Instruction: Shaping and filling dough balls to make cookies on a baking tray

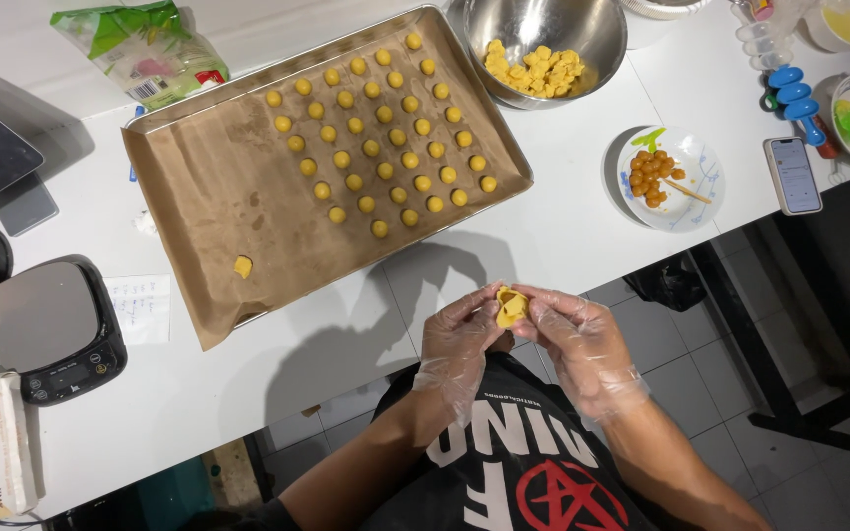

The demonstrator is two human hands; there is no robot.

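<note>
1 tray (211, 211), ~41 dough balls (384, 170), 1 steel bowl (582, 25), 1 plate (700, 177).

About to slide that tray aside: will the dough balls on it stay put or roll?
The dough balls look round and sit loose on brown paper, so a jolt would likely roll them. They seem soft, probably denting if bumped together. The paper lies loose in the tray and may slip.

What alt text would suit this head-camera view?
Two gloved hands, left hand and right hand, pinch a yellow dough piece over a white table. Beyond lies a tray of dough balls.
</note>
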